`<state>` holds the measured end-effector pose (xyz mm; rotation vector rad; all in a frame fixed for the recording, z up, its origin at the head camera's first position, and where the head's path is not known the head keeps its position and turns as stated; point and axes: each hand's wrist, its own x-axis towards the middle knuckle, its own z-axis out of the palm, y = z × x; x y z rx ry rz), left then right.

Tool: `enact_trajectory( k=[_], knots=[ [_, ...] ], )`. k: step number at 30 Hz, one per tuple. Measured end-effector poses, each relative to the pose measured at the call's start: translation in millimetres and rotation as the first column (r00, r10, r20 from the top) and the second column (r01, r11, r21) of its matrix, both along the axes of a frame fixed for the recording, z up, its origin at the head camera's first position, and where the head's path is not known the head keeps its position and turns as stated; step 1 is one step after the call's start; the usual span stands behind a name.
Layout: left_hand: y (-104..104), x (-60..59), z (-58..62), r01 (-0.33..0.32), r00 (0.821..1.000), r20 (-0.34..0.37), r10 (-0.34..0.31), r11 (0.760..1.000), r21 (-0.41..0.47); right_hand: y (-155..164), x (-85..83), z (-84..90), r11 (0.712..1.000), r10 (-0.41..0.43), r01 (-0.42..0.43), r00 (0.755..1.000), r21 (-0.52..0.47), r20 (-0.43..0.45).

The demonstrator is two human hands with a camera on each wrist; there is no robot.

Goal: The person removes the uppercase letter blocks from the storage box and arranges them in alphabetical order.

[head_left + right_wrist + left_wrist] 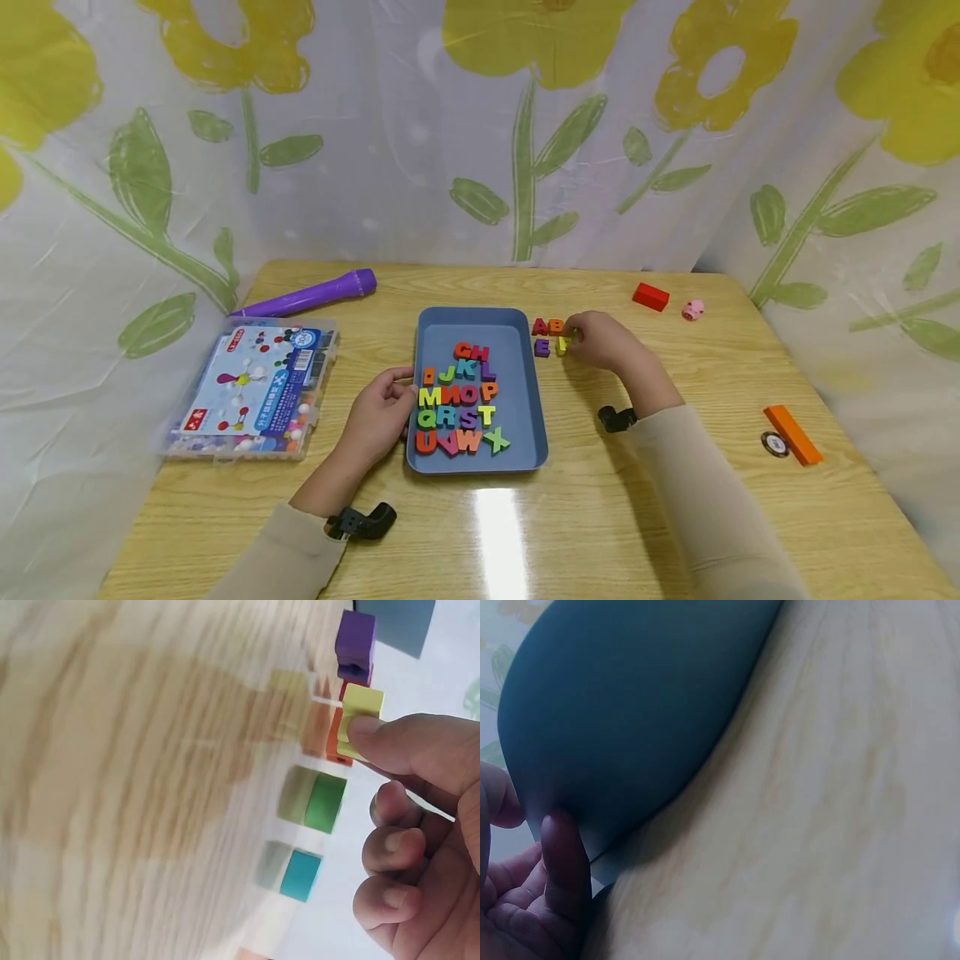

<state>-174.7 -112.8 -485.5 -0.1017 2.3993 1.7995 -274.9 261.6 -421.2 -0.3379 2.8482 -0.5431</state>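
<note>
At the tray's left side, my left hand (384,410) pinches the rim of the blue-grey tray (480,459), thumb on the outer wall in the left wrist view. Several coloured letters, such as the green X (496,440), lie inside it. Just right of the tray, my right hand (602,340) pinches a yellow letter (365,701) between thumb and a mostly hidden forefinger. Beside it are a red A (540,327), an orange B (556,327) and a purple E (542,347). The right wrist view also shows a green letter (325,802) and a teal letter (301,875).
A clear-sided box of molecule models (247,392) lies at left, with a purple toy microphone (307,296) behind it. To the right are a red block (650,297), a pink pig figure (693,310), an orange block (793,435) and a round chip (775,444).
</note>
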Motion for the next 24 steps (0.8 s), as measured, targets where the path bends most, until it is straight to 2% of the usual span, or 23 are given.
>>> enact_trajectory(
  k=[8, 17, 20, 24],
  knots=[
    [-0.3, 0.1, -2.2, 0.002, 1.000, 0.002, -0.002, 1.000, 0.001, -5.4, -1.9, -6.4, 1.000, 0.012, -0.012, 1.000, 0.021, 0.014],
    [-1.1, 0.4, -1.3, -0.003, 1.000, 0.007, 0.003, 1.000, -0.006, -6.4, -0.8, -5.6, 0.999, 0.001, -0.001, 1.000, 0.036, 0.022],
    [-1.0, 0.2, -0.7, 0.001, 1.000, 0.006, -0.001, 1.000, 0.000, -8.3, 3.1, 3.7, 0.999, 0.017, -0.017, 1.000, 0.050, -0.005],
    [-1.0, 0.9, -0.5, 0.003, 1.000, -0.002, -0.003, 1.000, 0.008, -27.5, 8.6, 29.5, 0.997, 0.062, -0.059, 0.996, 0.045, -0.065]
  ],
)
